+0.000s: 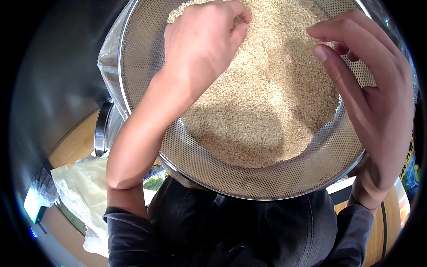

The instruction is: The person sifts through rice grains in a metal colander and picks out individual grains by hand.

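Observation:
A wide perforated metal colander [275, 189] holds a broad heap of pale tan grains that look like rice [253, 98]. My left hand [202, 38] is over the far left part of the heap, its thumb and forefinger pinched close together at the grains. Whatever sits between those fingertips is too small or hidden to make out. On the right, my right hand [373, 71] hovers over the edge of the heap near the colander's wall. A gap shows between its thumb and forefinger, with its other fingers partly curled and nothing visible held.
The colander sits just in front of my lap [240, 218]. Clear plastic sheeting [111, 58] bunches along its left rim. A pale crumpled bag [84, 187] lies lower left, close to a round metal-rimmed container [102, 129]. Wooden flooring [376, 227] shows at lower right.

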`<state>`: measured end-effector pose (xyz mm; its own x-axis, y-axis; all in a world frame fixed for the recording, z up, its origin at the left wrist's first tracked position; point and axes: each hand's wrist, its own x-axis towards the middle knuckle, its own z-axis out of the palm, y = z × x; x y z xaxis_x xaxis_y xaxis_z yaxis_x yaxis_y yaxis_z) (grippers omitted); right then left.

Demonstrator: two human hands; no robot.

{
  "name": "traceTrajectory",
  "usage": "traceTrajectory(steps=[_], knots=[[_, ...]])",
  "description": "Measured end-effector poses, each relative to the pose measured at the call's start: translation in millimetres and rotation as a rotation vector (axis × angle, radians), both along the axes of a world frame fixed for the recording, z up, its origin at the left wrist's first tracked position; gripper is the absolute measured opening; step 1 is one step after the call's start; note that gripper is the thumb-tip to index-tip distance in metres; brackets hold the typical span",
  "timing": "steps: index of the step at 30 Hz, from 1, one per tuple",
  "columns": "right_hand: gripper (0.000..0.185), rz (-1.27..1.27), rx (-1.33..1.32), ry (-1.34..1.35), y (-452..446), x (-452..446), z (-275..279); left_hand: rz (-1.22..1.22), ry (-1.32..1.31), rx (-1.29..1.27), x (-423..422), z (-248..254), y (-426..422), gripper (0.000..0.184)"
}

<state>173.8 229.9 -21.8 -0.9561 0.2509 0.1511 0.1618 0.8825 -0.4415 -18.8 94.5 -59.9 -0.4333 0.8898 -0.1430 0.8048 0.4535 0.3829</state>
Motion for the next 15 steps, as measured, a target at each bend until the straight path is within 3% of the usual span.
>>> traceTrajectory(steps=[10,15], knots=[[0.013,0.007,-0.025,0.018,0.3,0.1,-2.1,-0.017,0.056,0.041,8.8,7.3,0.1,0.010],[0.013,0.009,-0.036,0.034,-0.2,-1.0,0.4,0.061,-0.065,0.176,5.9,4.5,-2.7,0.010]])
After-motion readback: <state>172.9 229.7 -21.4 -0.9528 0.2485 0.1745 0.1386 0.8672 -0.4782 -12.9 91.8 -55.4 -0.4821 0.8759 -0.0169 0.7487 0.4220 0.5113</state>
